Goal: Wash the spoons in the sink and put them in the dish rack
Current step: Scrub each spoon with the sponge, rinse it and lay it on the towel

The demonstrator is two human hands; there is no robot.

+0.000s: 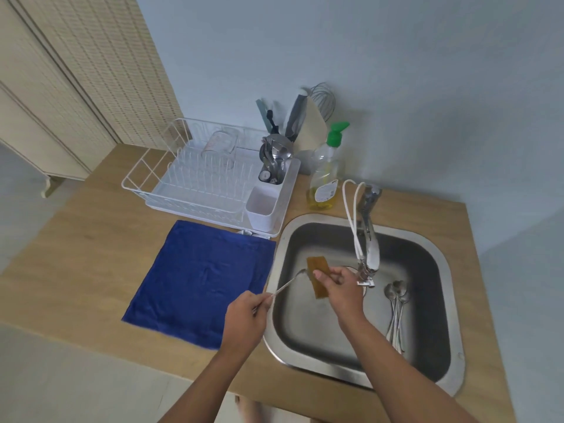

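My left hand [245,319] pinches the handle end of a metal spoon [288,283] over the left rim of the steel sink [439,248]. Its bowl reaches a brown sponge [317,277] that my right hand [338,283] holds above the basin. Several more spoons [396,303] lie together on the sink floor at the right. The white dish rack [152,169] stands on the counter behind, and its cutlery holder [274,169] has washed spoons standing in it.
A blue cloth [201,279] lies spread on the wooden counter left of the sink. The tap [367,239] arches over the basin with a white hose beside it. A dish soap bottle [326,175] and a utensil pot stand at the back.
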